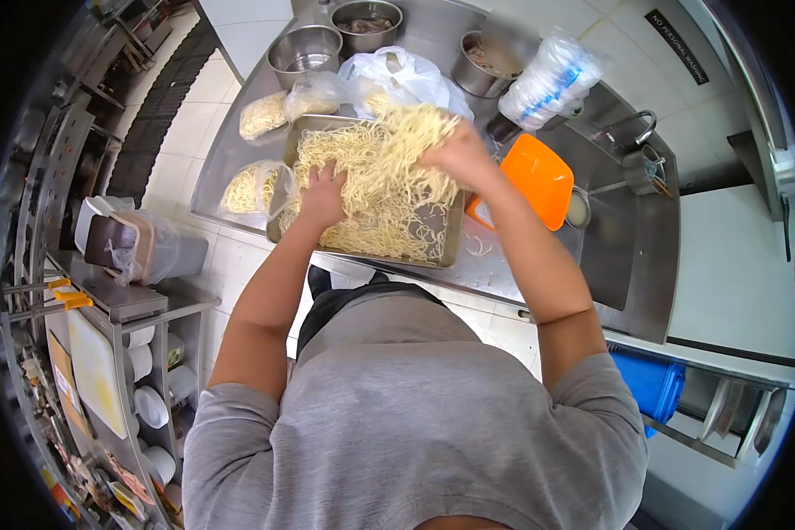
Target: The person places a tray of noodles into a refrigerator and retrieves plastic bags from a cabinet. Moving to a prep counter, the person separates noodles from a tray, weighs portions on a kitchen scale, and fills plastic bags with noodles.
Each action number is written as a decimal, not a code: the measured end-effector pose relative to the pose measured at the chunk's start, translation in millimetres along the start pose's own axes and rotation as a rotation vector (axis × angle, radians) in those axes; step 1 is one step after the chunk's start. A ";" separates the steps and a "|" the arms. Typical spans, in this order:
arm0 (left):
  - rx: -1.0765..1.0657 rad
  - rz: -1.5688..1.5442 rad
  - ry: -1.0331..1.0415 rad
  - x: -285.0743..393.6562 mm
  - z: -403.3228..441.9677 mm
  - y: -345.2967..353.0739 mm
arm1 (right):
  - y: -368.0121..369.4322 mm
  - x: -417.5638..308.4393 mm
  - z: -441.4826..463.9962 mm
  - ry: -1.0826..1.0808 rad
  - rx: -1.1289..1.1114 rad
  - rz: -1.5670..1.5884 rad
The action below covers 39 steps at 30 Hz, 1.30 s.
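Loose pale yellow noodles [380, 216] cover much of a shallow metal tray [455, 252] on the steel counter. My right hand [459, 159] grips a big clump of these noodles, raised over the tray's right side, with strands hanging down. On the noodles at the tray's left side rests my left hand [324, 196], its fingers spread. Just left of the tray lies a clear bag of noodles [249, 187]. Another bagged portion [263, 117] sits behind it, near the tray's far left corner.
An orange container [539, 181] stands right of the tray, beside the sink [605, 256] and its faucet [647, 124]. Behind are a white plastic bag [406, 78], metal pots [305, 55] and a stack of wrapped clear containers [552, 79]. A shelf of dishes [150, 406] is at left.
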<state>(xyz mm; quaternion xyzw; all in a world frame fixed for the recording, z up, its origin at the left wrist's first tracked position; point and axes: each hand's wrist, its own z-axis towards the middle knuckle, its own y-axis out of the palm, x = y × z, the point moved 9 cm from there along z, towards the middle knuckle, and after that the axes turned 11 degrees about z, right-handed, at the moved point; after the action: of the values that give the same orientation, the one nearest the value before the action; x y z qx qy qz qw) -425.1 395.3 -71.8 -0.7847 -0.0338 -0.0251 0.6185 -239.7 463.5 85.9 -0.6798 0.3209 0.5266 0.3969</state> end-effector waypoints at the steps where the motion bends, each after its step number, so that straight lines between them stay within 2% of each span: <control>1: -0.006 0.025 -0.002 -0.1 0.4 2.2 | -11.3 -20.0 -5.2 -0.066 0.047 0.168; 2: -0.010 0.049 -0.004 0.0 0.8 3.6 | -21.7 -42.6 -11.1 -0.134 0.093 0.336; 3: -0.015 0.074 -0.006 0.5 1.1 4.5 | -33.4 -70.0 -23.9 -0.094 0.219 0.357; 5: -0.031 0.054 -0.016 1.4 -1.2 1.3 | -51.9 -116.2 -32.9 -0.257 0.132 0.487; 6: -0.040 0.045 -0.018 2.1 -2.9 -1.5 | -59.4 -142.5 -53.3 -0.221 0.255 0.343; 7: -0.047 0.037 -0.015 3.9 -4.8 -5.0 | -82.3 -134.4 -43.2 -0.210 0.194 0.444; 8: -0.055 0.028 -0.012 5.7 -7.0 -8.6 | -92.3 -155.4 -51.5 -0.238 0.143 0.475; 11: -0.130 0.035 -0.003 6.5 -2.8 -2.0 | -147.4 -174.7 -55.8 -0.283 0.146 0.608; 14: -0.372 0.152 0.036 11.6 2.5 -21.7 | -111.2 -213.6 -68.2 -0.301 0.092 0.632; 16: -0.357 0.006 0.085 36.9 -0.2 -81.2 | -105.6 -211.5 -67.9 -0.295 0.122 0.569; 18: 0.204 -0.655 0.432 82.6 -10.0 -170.4 | -99.0 -208.2 -66.3 -0.296 0.173 0.539; 20: 0.429 -0.999 0.542 117.2 -27.5 -215.1 | -95.0 -201.2 -57.6 -0.302 0.126 0.578; 23: 0.178 -1.013 0.446 157.5 -25.3 -195.5 | -91.0 -207.3 -53.3 -0.359 0.024 0.675; 26: 0.213 -0.526 0.294 148.1 -21.8 -152.7 | -108.1 -227.1 -66.3 -0.424 0.082 0.662; 29: 0.112 -0.311 0.153 112.2 -4.9 -77.4 | -137.2 -247.7 -89.8 -0.552 0.222 0.647; 30: 0.122 -0.210 0.129 94.2 1.1 -52.9 | -158.0 -244.8 -93.9 -0.573 0.250 0.613; 32: -0.020 -0.067 0.115 55.7 12.1 -1.3 | -244.2 -215.3 -93.0 -0.474 0.336 0.442; 33: -0.001 -0.090 0.123 46.4 6.5 -4.2 | -268.8 -198.4 -93.1 -0.422 0.373 0.354; 34: 0.022 -0.114 0.130 38.6 -5.2 -15.0 | -250.0 -192.8 -102.6 -0.423 0.404 0.371; 35: 0.044 -0.138 0.135 35.7 -15.1 -26.3 | -228.3 -183.1 -114.0 -0.372 0.498 0.263; 37: 0.139 -0.242 0.164 37.7 -30.8 -54.0 | -245.3 -137.5 -121.9 -0.317 0.710 0.112; 39: 0.200 -0.325 0.181 38.1 -38.1 -70.1 | -237.1 -89.1 -110.4 -0.287 0.606 0.189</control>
<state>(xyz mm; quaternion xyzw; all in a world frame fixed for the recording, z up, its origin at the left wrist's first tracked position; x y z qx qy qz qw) -392.9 375.4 8.2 -0.6982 -0.1066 -0.1916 0.6815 -7.5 481.8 234.5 -0.4174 0.4648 0.5322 0.5714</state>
